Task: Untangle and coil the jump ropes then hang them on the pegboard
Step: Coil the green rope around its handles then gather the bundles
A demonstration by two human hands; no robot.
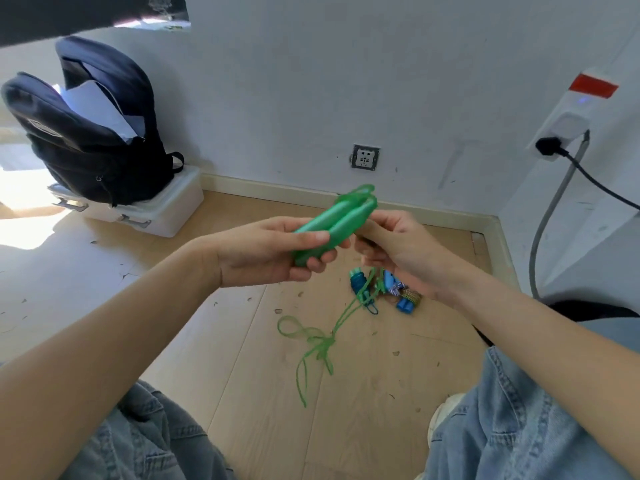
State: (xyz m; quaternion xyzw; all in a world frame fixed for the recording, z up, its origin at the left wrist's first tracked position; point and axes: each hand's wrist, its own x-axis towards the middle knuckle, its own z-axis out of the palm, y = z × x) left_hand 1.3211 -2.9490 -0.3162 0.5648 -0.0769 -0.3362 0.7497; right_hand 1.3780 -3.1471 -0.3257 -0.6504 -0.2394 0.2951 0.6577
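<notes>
Pale wooden floor [242, 341] scuffed and littered with small scraps, meeting a white wall [311, 81] with a socket [365, 156].

Left hand [266, 251]: fingers [320, 259] and thumb curled round two green handles [332, 226] held side by side, pointing up and away. Right hand [398, 247]: fingers at the far end of the same handles, curled inward; exact grip hidden behind the handles and the hand's own back, though seemingly pinching the green rope [322, 341] there. Short loop of that rope arching over the handle tips; rest trailing down from under the right hand to the floor, knotted midway, with loose loops and one free strand running toward the knees.

On the floor just below the right wrist, touching the green rope: tangled pile of other jump ropes [388, 289], with blue and teal handles; cords too bunched to tell apart, partly hidden by the wrist.

Far left, dark backpack [90, 133] unzipped, white sheets showing inside, set on a white lidded storage box [156, 213]; box contents not visible.

Right edge: power strip [568, 112] on the wall, black plug in it, cable cut off by the frame. Denim-clad knees at the bottom.
</notes>
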